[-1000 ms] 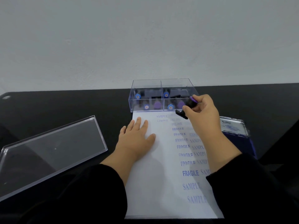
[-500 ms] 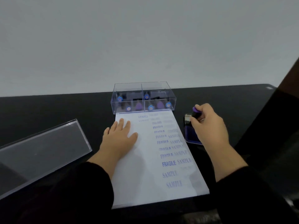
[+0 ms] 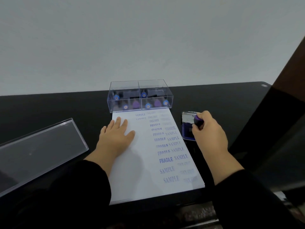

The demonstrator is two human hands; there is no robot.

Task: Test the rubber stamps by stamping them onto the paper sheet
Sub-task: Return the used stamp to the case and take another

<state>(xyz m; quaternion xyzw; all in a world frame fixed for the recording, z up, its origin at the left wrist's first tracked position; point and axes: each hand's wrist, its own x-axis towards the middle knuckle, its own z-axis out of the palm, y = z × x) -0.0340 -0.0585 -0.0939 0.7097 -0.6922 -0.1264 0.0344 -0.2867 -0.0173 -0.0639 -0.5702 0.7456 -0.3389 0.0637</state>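
My left hand (image 3: 118, 135) flat, fingers spread, pinning paper (image 3: 142, 172) to desk (image 3: 54, 106) so it won't slide. My right hand (image 3: 208, 129) grips purple stamp (image 3: 197, 120), pressing onto ink pad (image 3: 187, 129) beside sheet, loading ink. Spare stamps wait in clear box (image 3: 140, 96).

- Light was soft, even and rather dim; the wall (image 3: 148, 38) read as flat pale grey.
- The left hand (image 3: 115, 138) cast a faint, diffuse shadow on the paper (image 3: 132, 179) toward the table's near edge.
- The lid (image 3: 41, 146) carried pale sheen along its rims.
- Stamped words near the box (image 3: 140, 95) were blurred; the nearer ones were sharper.
- The table (image 3: 57, 109) edge bowed with wide-angle distortion.
- The right edge was dark and smeared.
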